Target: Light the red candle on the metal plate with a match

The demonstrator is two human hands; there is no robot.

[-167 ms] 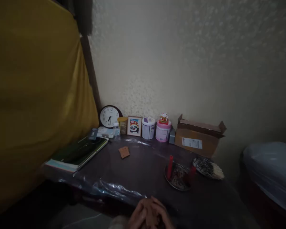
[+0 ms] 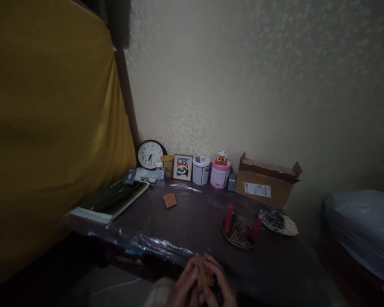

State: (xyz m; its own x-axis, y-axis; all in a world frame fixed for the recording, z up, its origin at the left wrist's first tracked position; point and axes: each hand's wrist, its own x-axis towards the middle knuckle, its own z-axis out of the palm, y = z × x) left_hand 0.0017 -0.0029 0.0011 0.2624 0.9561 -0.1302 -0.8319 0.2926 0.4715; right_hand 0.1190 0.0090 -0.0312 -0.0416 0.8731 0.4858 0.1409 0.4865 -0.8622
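1. My feed shows a dark table [image 2: 192, 224].
2. By its near edge, I have the left hand [image 2: 184, 283] and right hand [image 2: 222, 281] curled around one brown piece [image 2: 203, 275].
3. Farther back, I see a brown square [image 2: 169, 200] lying flat.

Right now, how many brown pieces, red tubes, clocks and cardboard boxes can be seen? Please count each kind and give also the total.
Brown pieces: 2 visible (1 in the hands, 1 on the table)
Red tubes: 2
Clock: 1
Cardboard box: 1
Total: 6
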